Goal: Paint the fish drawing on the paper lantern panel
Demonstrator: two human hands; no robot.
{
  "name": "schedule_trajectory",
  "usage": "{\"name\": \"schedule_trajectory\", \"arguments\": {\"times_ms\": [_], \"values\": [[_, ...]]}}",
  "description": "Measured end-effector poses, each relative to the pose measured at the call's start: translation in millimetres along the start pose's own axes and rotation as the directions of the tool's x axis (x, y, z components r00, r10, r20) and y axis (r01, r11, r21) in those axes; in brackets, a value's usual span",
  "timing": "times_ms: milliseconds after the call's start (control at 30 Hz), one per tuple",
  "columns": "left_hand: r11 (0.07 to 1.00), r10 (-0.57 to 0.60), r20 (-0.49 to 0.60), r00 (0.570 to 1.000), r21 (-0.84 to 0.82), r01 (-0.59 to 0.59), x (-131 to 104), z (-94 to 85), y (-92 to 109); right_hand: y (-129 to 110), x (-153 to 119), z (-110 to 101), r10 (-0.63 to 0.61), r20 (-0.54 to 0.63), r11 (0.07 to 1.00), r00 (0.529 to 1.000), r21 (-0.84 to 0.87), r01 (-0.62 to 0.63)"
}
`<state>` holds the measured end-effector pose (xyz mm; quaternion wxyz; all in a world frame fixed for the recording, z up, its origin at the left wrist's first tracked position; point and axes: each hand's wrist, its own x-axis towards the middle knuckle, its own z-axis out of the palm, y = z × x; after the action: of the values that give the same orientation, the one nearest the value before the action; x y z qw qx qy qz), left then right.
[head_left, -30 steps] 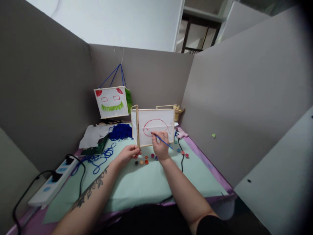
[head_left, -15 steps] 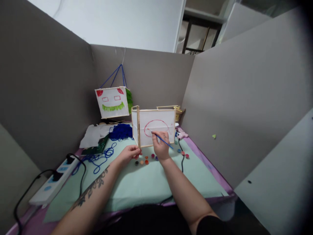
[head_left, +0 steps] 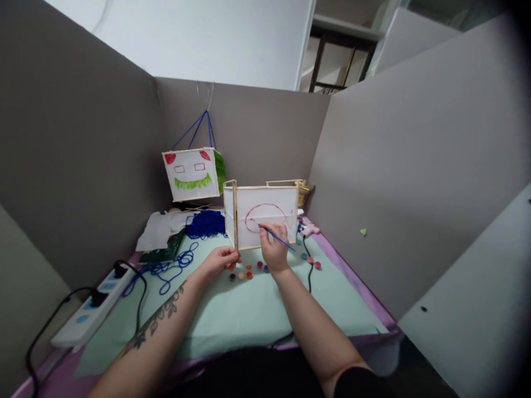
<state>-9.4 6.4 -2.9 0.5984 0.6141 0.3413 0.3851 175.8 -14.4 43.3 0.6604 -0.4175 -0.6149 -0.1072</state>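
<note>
My left hand (head_left: pixel 224 261) is closed on the lower front corner of a paper lantern (head_left: pixel 274 195), a box frame of thin wooden sticks with white panels. A red curved outline, like a fish, is on its front panel. My right hand (head_left: pixel 274 247) pinches a paintbrush (head_left: pixel 284 241) with a blue handle, its tip at the panel inside the outline. Below the lantern stand small paint pots, among them an orange pot (head_left: pixel 249 275), a black pot (head_left: pixel 233 277) and a magenta pot (head_left: pixel 260 265), partly beside my right hand.
A finished-looking lantern (head_left: pixel 193 176) with a painted face hangs by blue cords at the back left. Blue yarn (head_left: pixel 205 224), white paper (head_left: pixel 160 229) and a power strip (head_left: pixel 89 312) lie on the left. A black cable (head_left: pixel 310 279) crosses the right side. Grey partitions (head_left: pixel 394 143) enclose the table.
Almost nothing differs. The brush and my right hand have shifted very slightly; my left hand keeps its hold on the lantern.
</note>
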Motion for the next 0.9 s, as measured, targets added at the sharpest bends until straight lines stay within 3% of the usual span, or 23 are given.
{"name": "schedule_trajectory", "arguments": {"times_ms": [900], "values": [[1.0, 0.0, 0.002, 1.0, 0.001, 0.0, 0.8, -0.7, -2.4, 2.3, 2.6, 0.0, -0.009, 0.006, 1.0, 1.0, 0.008, 0.009]]}}
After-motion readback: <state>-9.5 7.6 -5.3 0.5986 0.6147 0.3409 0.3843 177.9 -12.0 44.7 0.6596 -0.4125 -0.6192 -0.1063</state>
